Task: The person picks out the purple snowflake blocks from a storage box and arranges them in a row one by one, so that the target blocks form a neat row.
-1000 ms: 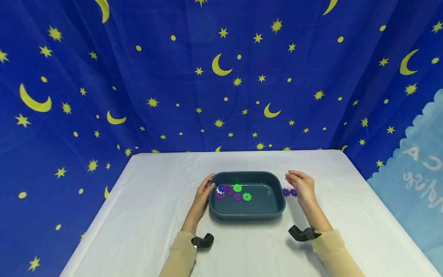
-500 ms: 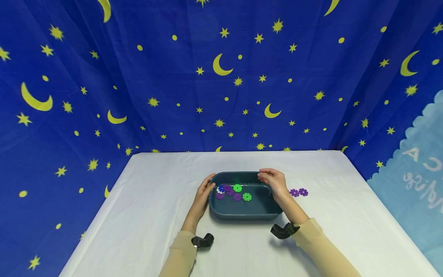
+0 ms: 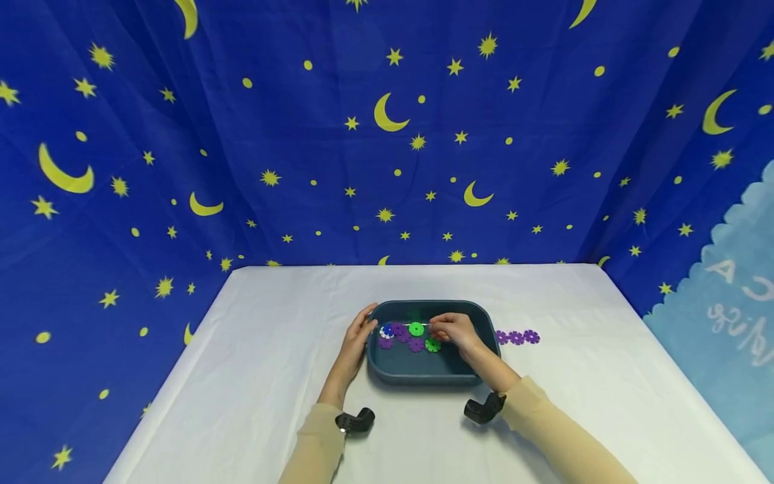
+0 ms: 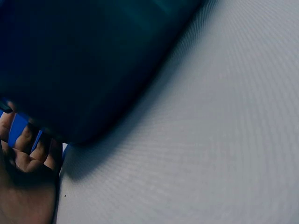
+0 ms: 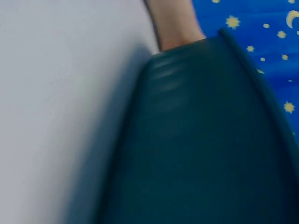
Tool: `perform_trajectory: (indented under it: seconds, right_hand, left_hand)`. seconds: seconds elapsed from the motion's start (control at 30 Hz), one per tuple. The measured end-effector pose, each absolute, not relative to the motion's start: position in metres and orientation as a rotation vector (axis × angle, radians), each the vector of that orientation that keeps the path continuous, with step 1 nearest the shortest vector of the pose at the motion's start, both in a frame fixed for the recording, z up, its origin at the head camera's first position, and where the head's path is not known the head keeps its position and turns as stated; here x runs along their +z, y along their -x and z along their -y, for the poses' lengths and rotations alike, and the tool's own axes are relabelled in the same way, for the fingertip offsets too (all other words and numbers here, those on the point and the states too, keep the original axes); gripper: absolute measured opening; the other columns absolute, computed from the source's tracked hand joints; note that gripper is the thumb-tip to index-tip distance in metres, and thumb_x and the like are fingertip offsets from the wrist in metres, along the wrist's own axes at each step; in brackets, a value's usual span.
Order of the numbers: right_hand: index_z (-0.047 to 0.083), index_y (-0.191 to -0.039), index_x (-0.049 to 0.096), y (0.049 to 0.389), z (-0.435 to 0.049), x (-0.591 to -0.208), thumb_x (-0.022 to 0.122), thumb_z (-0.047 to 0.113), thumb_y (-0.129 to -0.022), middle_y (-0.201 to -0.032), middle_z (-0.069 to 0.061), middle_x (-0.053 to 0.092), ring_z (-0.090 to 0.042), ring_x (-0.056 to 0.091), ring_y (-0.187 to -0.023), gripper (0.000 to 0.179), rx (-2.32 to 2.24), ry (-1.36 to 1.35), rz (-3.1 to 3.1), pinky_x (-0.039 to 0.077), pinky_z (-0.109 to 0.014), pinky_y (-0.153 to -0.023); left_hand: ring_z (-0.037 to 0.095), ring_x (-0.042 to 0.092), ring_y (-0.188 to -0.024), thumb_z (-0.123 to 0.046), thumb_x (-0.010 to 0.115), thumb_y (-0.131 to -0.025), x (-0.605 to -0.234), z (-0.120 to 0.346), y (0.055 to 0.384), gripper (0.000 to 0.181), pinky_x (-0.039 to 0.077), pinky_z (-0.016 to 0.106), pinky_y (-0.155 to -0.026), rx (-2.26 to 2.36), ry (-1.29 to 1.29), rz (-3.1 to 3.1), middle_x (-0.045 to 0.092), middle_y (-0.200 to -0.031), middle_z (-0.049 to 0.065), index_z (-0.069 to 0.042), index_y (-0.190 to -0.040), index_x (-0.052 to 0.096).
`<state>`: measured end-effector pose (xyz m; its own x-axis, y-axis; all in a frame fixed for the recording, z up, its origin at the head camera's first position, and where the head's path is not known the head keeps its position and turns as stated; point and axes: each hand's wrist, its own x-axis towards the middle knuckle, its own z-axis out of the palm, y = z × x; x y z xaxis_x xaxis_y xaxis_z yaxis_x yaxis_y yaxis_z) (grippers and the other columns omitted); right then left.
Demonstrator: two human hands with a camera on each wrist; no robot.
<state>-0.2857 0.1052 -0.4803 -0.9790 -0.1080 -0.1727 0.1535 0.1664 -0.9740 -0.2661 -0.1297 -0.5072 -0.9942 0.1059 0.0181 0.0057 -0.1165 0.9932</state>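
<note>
In the head view a dark teal plastic tub [image 3: 423, 378] stands on the white table. My left hand [image 3: 351, 346] grips its left rim; in the left wrist view the fingers [image 4: 28, 137] lie against the tub's outer side. Inside are several flower-shaped plastic discs: purple discs [image 3: 416, 345], a blue disc and a white disc [image 3: 386, 331] at the left, and a green disc [image 3: 416, 329]. My right hand [image 3: 461, 334] reaches into the tub, fingertips bent down at the upper edge of another green disc [image 3: 433, 345]. No disc shows between those fingers.
Three purple discs [image 3: 516, 338] lie in a row on the table [image 3: 562, 403], just right of the tub. A blue star-and-moon cloth [image 3: 338, 168] hangs behind and at both sides. Each wrist wears a black camera [image 3: 484, 408].
My right hand has moved left, from beside the purple discs over the tub's right wall and down to the green discs. The purple row is uncovered. My left hand stays put.
</note>
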Motion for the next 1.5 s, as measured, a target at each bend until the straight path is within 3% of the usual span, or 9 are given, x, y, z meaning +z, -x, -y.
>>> perform_trajectory:
  seconds: [0.4, 0.53, 0.73, 0.9, 1.03, 1.17, 1.37, 1.5]
  right_hand:
    - [-0.014, -0.102, 0.065, 0.284, -0.106, -0.485, 0.061, 0.005, -0.088, -0.077, -0.004, 0.069, -0.006, 0.057, -0.062, 0.024, -1.785, -0.093, -2.333, 0.049, -0.022, -0.058]
    - [-0.012, -0.101, 0.066, 0.285, -0.106, -0.484, 0.061, 0.007, -0.088, -0.078, -0.004, 0.067, -0.007, 0.054, -0.063, 0.024, -1.788, -0.158, -2.381, 0.046, -0.023, -0.058]
    - [-0.012, -0.097, 0.066, 0.285, -0.105, -0.485, 0.064, -0.001, -0.083, -0.090, -0.015, 0.068, -0.017, 0.059, -0.074, 0.018, -1.796, -0.200, -2.500, 0.048, -0.027, -0.065]
    - [-0.015, -0.099, 0.064, 0.284, -0.105, -0.489, 0.063, -0.009, -0.080, -0.088, -0.023, 0.069, -0.017, 0.066, -0.074, 0.020, -1.789, -0.093, -2.477, 0.052, -0.028, -0.065]
    - [-0.015, -0.098, 0.065, 0.283, -0.104, -0.491, 0.064, -0.016, -0.074, -0.092, -0.027, 0.070, -0.022, 0.069, -0.079, 0.024, -1.720, -0.016, -2.495, 0.056, -0.030, -0.069]
    - [-0.014, -0.096, 0.067, 0.282, -0.104, -0.491, 0.066, -0.019, -0.067, -0.092, -0.026, 0.070, -0.029, 0.069, -0.083, 0.030, -1.635, 0.023, -2.545, 0.056, -0.030, -0.065]
    - [-0.010, -0.088, 0.069, 0.284, -0.101, -0.493, 0.072, -0.016, -0.060, -0.082, -0.021, 0.070, -0.013, 0.062, -0.068, 0.029, -1.520, 0.062, -2.614, 0.052, -0.025, -0.057]
    - [-0.011, -0.087, 0.069, 0.284, -0.101, -0.494, 0.073, -0.018, -0.057, -0.081, -0.020, 0.069, -0.009, 0.058, -0.067, 0.031, -1.505, 0.092, -2.607, 0.050, -0.023, -0.057]
  left_hand:
    - [0.029, 0.022, -0.143, -0.015, 0.047, -0.099, -0.509, 0.131, 0.266, 0.046, 0.016, 0.050, -0.118, 2.315, -0.139, -2.019, 0.029, -0.154, 0.015, -0.007, -0.144, 0.039]
    - [0.027, 0.027, -0.139, -0.015, 0.047, -0.099, -0.509, 0.130, 0.266, 0.046, 0.019, 0.048, -0.116, 2.314, -0.147, -2.024, 0.032, -0.153, 0.015, -0.007, -0.144, 0.039]
    - [0.024, 0.033, -0.134, -0.015, 0.047, -0.099, -0.509, 0.129, 0.267, 0.046, 0.023, 0.044, -0.114, 2.310, -0.147, -2.033, 0.036, -0.150, 0.015, -0.008, -0.144, 0.040]
    - [0.024, 0.032, -0.136, -0.014, 0.047, -0.099, -0.510, 0.128, 0.267, 0.046, 0.023, 0.044, -0.115, 2.319, -0.166, -2.026, 0.035, -0.151, 0.016, -0.006, -0.144, 0.039]
    - [0.027, 0.026, -0.141, -0.014, 0.047, -0.099, -0.511, 0.129, 0.267, 0.047, 0.019, 0.047, -0.117, 2.325, -0.172, -2.017, 0.031, -0.153, 0.015, -0.006, -0.144, 0.038]
    - [0.028, 0.019, -0.145, -0.014, 0.047, -0.099, -0.511, 0.129, 0.267, 0.047, 0.014, 0.049, -0.118, 2.330, -0.178, -2.005, 0.028, -0.155, 0.016, -0.004, -0.145, 0.037]
    - [0.027, 0.030, -0.137, -0.014, 0.047, -0.099, -0.509, 0.128, 0.267, 0.047, 0.021, 0.046, -0.115, 2.328, -0.151, -2.019, 0.035, -0.151, 0.016, -0.006, -0.144, 0.039]
    - [0.030, 0.020, -0.144, -0.014, 0.047, -0.099, -0.510, 0.129, 0.267, 0.047, 0.015, 0.050, -0.118, 2.327, -0.166, -2.013, 0.028, -0.155, 0.016, -0.005, -0.144, 0.038]
